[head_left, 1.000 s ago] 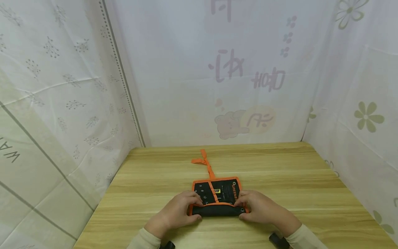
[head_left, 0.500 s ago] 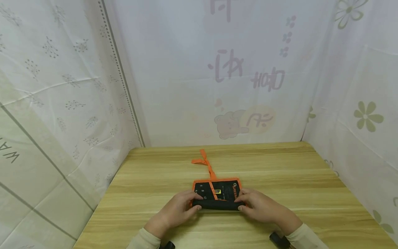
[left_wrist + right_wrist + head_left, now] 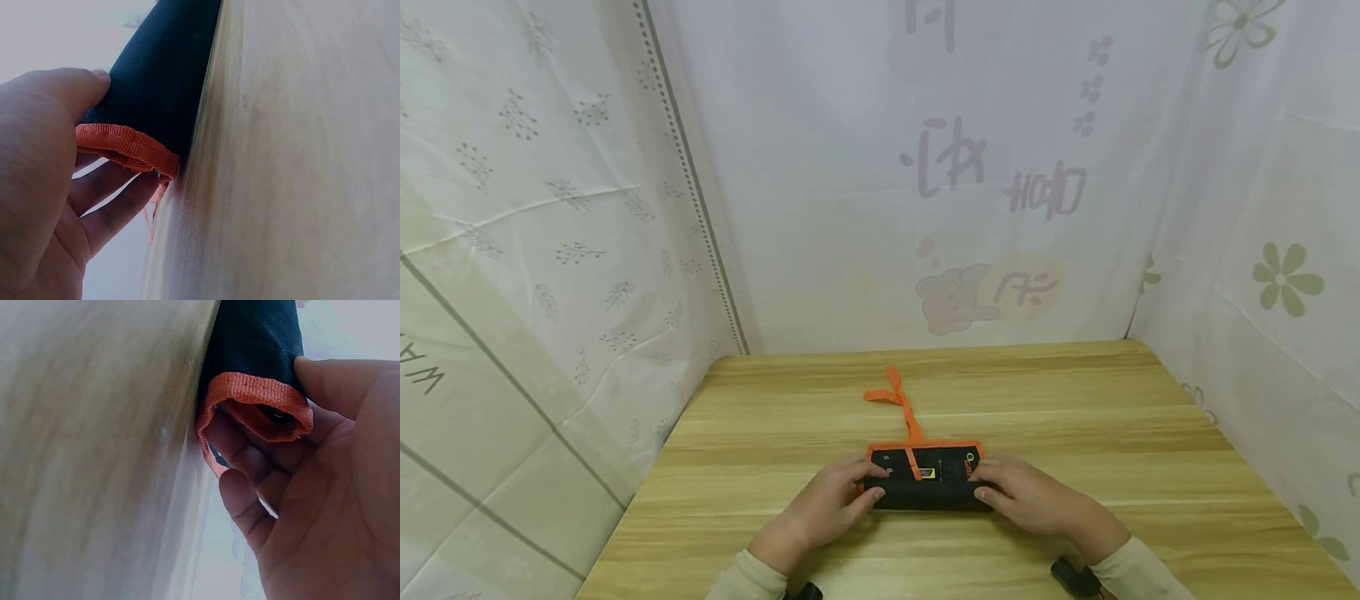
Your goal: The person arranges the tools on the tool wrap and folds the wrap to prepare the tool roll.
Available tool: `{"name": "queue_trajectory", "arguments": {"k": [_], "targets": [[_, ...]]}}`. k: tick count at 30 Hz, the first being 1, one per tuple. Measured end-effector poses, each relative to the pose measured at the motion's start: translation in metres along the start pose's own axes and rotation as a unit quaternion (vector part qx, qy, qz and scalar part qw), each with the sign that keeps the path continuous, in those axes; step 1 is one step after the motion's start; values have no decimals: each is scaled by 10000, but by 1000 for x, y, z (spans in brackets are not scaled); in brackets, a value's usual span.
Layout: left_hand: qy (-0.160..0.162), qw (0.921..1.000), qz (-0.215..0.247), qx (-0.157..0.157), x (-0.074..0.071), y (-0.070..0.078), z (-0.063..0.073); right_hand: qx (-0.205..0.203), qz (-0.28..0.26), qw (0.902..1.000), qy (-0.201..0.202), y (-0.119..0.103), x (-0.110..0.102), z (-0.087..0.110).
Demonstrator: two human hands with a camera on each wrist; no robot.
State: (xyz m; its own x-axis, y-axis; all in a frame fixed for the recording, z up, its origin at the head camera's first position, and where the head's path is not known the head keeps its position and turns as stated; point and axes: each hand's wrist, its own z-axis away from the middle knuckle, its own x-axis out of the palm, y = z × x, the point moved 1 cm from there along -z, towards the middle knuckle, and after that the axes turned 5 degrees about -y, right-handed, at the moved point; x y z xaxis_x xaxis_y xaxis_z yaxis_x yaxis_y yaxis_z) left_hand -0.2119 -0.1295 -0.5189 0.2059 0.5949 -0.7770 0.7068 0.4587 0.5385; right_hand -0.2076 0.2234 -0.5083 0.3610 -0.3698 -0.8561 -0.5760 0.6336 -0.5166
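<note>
A black fabric tool roll [image 3: 928, 496] with orange edging lies partly rolled on the table, its near part a thick cylinder. Beyond the cylinder a flat strip with printed numbers and a yellow label still shows. My left hand [image 3: 827, 504] grips the roll's left end, thumb on the near side and fingers over the far side. At the other end my right hand [image 3: 1030, 497] holds it the same way. In the right wrist view the orange edging [image 3: 250, 387] curls into an open loop around the fingers. What lies inside the roll is hidden.
An orange tie strap [image 3: 904, 404] runs from the flat strip's far edge toward the back of the wooden table [image 3: 1075, 400]. Patterned cloth curtains [image 3: 820, 208] enclose the table at the back and both sides.
Both hands have rolled the near edge away from the person. The cylinder is thicker and less of the flat printed part shows. The strap has shifted slightly toward the person.
</note>
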Motion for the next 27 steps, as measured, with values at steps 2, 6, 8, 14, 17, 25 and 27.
{"name": "queue_trajectory", "arguments": {"k": [2,6,8,14,17,25,27], "targets": [[47,10000,-34,55,0,0,0,6,-21,10000,-32,1,0,0],[99,9999,-43,71,0,-1,-1,224,-173,9996,-95,3,2,-1],[86,10000,28,36,0,-1,-1,355,-450,9983,-122,3,3,-1],[135,9998,83,76,-1,-2,0,308,-1001,9945,-26,2,2,-3],[231,9995,-54,198,-1,-4,1,224,-879,9959,67,2,0,-3],[488,9966,-155,648,-1,-6,-1,54,-690,9974,202,2,-1,-3],[583,9954,-203,736,0,-6,-2,-21,-527,9978,401,3,0,-3]]}}
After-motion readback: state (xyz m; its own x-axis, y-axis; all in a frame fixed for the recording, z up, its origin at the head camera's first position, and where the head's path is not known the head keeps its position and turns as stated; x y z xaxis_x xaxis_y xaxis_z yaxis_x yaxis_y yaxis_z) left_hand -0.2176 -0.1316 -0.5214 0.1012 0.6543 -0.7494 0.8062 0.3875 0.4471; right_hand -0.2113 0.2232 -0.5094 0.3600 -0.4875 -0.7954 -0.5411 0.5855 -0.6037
